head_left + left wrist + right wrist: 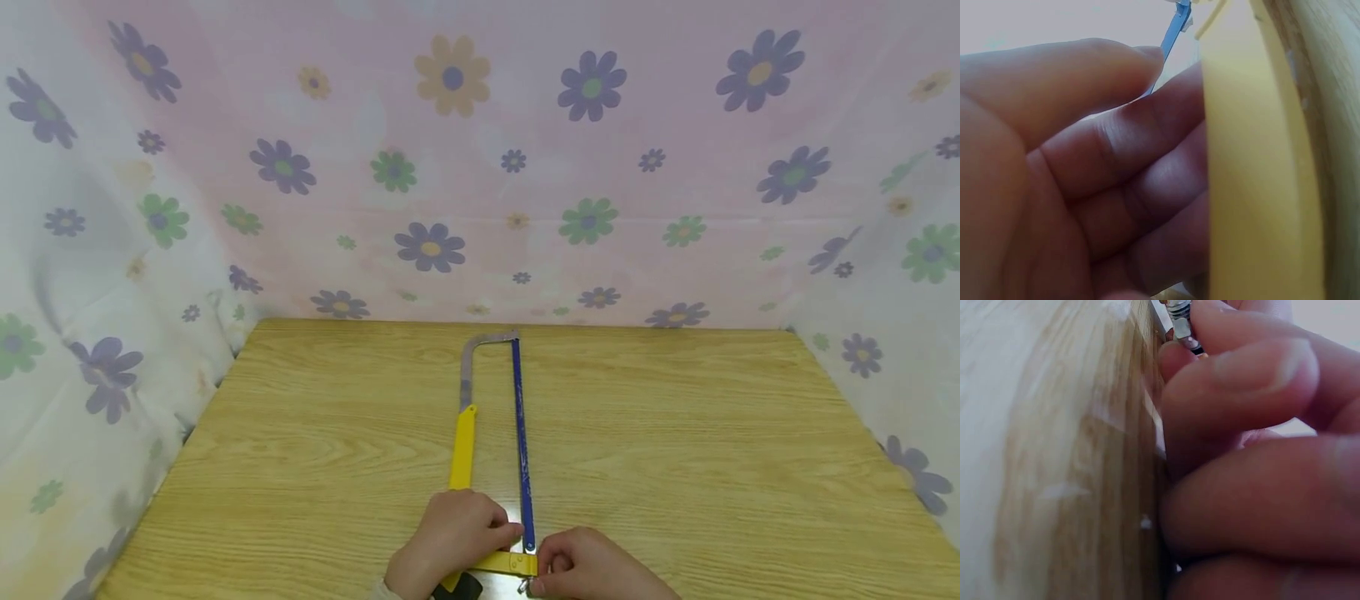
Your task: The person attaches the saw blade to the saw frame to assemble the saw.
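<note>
A hacksaw (462, 450) lies on the wooden table, its yellow frame on the left and its blue blade (522, 433) on the right. Over the near part of the frame, my left hand (459, 533) grips the saw, its thumb by the blade's near end. In the left wrist view the thumb meets the blade, while the other fingertips are hidden behind the yellow frame (1260, 156). At the near corner, the fingers of my right hand (592, 567) pinch a small metal wing nut (523, 586). The right wrist view shows its metal threaded part (1180, 325) at the fingertips.
The wood-grain table (675, 442) reaches back to a flower-printed cloth (525, 183), which also hangs along both sides. Part of the saw's black handle (459, 587) shows at the bottom edge, below the left hand.
</note>
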Tool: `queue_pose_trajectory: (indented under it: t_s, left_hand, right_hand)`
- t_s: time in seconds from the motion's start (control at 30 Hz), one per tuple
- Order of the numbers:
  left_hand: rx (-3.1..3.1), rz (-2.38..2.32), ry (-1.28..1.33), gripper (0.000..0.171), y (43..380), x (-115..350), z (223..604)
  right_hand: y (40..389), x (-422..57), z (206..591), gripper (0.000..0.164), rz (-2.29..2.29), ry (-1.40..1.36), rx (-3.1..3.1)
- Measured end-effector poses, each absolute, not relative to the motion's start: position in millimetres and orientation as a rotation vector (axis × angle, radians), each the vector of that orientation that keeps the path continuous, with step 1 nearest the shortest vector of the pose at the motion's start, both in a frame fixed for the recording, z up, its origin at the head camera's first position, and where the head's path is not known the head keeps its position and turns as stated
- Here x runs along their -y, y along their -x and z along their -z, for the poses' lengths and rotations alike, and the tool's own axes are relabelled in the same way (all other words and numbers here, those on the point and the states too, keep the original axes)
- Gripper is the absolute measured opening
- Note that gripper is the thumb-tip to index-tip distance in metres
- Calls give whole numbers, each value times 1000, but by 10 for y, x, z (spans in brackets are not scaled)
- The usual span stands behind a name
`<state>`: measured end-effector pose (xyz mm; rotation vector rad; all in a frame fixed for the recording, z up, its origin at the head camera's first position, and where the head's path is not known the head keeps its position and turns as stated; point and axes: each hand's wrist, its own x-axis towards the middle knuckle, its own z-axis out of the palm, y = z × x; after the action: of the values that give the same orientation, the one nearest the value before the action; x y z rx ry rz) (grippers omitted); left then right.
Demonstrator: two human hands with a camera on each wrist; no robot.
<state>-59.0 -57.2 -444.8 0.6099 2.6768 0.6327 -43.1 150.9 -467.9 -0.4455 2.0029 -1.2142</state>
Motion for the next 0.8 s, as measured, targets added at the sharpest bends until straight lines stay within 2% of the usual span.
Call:
queue_pose_trajectory:
  t_s: [0.8]
  left_hand:
    - [-2670, -664, -629, 40, 600, 583, 4435]
  right_hand:
    - [429, -1494, 4614, 22, 1205, 430, -1999]
